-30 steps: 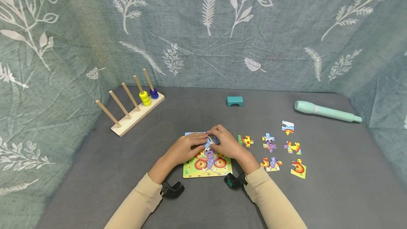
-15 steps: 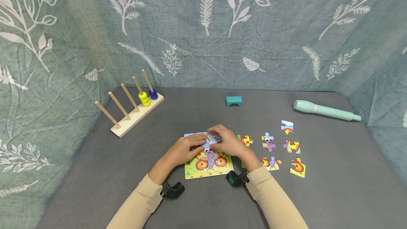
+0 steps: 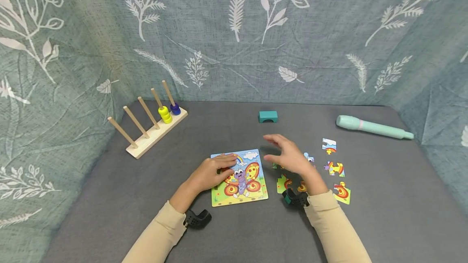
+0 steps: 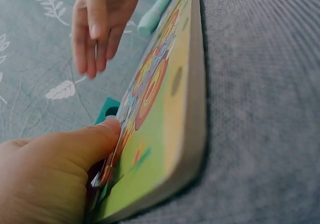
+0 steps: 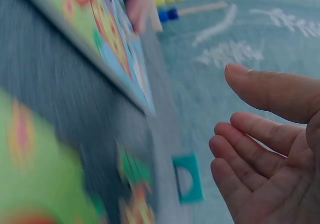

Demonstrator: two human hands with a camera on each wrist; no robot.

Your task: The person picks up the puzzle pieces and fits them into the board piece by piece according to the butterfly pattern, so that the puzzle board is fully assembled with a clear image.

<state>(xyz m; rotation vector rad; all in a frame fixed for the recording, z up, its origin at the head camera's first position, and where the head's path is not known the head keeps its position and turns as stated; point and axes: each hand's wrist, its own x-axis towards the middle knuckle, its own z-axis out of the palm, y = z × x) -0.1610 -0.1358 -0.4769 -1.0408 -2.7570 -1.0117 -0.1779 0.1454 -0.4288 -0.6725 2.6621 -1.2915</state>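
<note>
A butterfly puzzle board (image 3: 239,177) lies flat on the grey table (image 3: 234,230). My left hand (image 3: 212,172) rests on the board's left part with fingers laid flat; the left wrist view shows the thumb (image 4: 75,144) pressing the board's (image 4: 165,114) face. My right hand (image 3: 289,156) hovers open and holds nothing, to the right of the board and above several loose puzzle pieces (image 3: 336,169). The right wrist view shows its spread fingers (image 5: 260,134) with nothing between them.
A wooden peg rack (image 3: 153,123) with yellow and blue beads stands at the back left. A teal arch block (image 3: 268,116) sits at the back middle, also in the right wrist view (image 5: 187,179). A mint pen-shaped toy (image 3: 373,127) lies at the back right. Leaf-print cloth surrounds the table.
My right hand has lifted off the top of the puzzle board and moved right, over the loose pieces, opening as it went. The left hand stays on the board.
</note>
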